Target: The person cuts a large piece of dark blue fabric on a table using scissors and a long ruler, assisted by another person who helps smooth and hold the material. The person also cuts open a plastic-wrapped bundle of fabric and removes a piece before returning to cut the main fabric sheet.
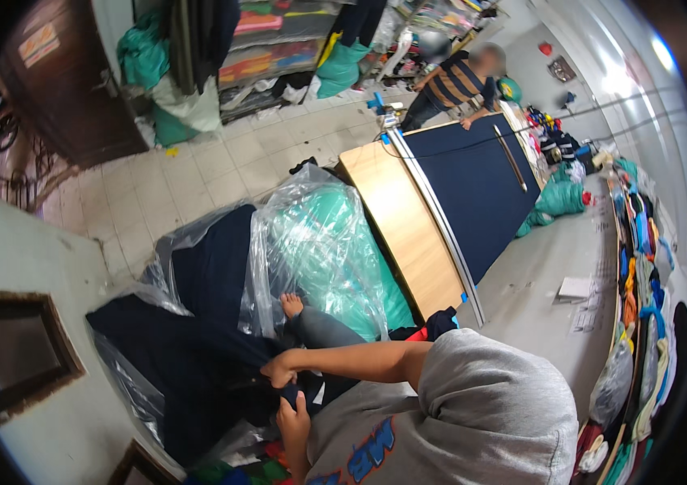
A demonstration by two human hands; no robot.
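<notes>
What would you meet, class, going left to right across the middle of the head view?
Brown-framed dark panel, heap of dark cloth, green bundle in clear plastic, metal rail, white paper, row of colourful cloth.

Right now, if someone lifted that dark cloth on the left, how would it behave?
The dark cloth would probably flop, since it drapes in loose folds. It may feel fairly heavy altogether, as it spreads so widely. It might slide a little where clear plastic shows along its edge.
</notes>
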